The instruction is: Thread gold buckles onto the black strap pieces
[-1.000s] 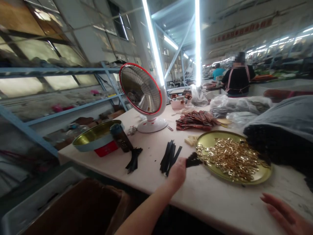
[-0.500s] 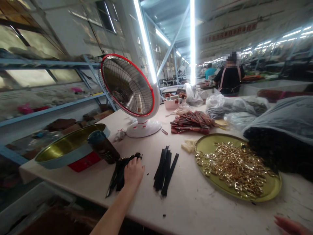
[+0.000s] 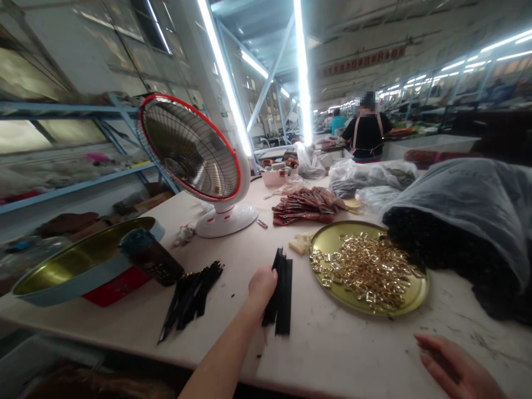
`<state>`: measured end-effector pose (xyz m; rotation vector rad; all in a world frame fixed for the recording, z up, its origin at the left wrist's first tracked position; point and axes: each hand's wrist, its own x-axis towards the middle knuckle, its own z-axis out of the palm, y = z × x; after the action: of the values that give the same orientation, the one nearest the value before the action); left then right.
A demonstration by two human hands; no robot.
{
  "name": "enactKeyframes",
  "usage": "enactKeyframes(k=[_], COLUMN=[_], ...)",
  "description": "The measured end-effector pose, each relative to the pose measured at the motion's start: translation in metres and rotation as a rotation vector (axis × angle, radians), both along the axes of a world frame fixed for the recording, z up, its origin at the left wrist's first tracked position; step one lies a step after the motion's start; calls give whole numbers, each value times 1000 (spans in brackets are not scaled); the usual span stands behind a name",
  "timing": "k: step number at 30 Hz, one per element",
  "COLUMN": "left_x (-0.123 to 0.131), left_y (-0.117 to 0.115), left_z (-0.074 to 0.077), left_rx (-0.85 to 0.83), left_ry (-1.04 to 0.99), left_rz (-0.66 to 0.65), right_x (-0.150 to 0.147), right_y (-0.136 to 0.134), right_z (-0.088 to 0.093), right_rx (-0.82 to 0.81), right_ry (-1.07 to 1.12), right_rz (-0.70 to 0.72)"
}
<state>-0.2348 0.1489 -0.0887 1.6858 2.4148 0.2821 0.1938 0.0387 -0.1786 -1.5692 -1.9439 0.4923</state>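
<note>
My left hand [image 3: 262, 285] is at the left edge of a small stack of black strips [image 3: 284, 293], its fingers closed at the outermost strip; the fingertips are partly hidden. Farther left lies a second bunch of black strips [image 3: 193, 296], with small gold-coloured bits at its upper ends. Near the table's front right, my right hand [image 3: 461, 368] is empty, its fingers loosely bent and apart. In front of that hand sits a round gold-coloured tray [image 3: 328, 296] with a heap of small gold metal buckles [image 3: 369, 271].
A red-rimmed heater [image 3: 191, 149] stands behind the strips. A dark bottle [image 3: 152, 257] leans near a gold-lined pan [image 3: 83, 266] at left. Reddish-brown strips [image 3: 307, 205] lie beyond the tray. A plastic bag with black material [image 3: 461, 221] is at right. A person [image 3: 368, 130] works farther back.
My left hand has moved right, from the left bunch of strips to the other stack. My right hand has come farther into view. The camera has turned a little to the right.
</note>
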Motion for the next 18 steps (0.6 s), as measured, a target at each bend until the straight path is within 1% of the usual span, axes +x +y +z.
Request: enactKeyframes(k=[5,7,10,13,16,18], left_x=[1,5,12,14,20,33], left_y=[-2,-3,-5,-12,-27,-39], left_z=[26,32,35,35,38,41], left_rx=[31,47,61,79,120,142], left_ry=[-205,-304,-459,-637,-840,-991], left_rz=[-3,1,52,133,198,211], right_x=[-10,-13,-14,-12,-11,-18], right_y=[-4,-6,-7,-6,-7,-11], right_z=[21,27,33,33,33,41], right_rx=[6,3,14,14,31,29], right_ry=[25,33,38,54,106,157], right_rz=[-3,-3,-1,13,-22,-46])
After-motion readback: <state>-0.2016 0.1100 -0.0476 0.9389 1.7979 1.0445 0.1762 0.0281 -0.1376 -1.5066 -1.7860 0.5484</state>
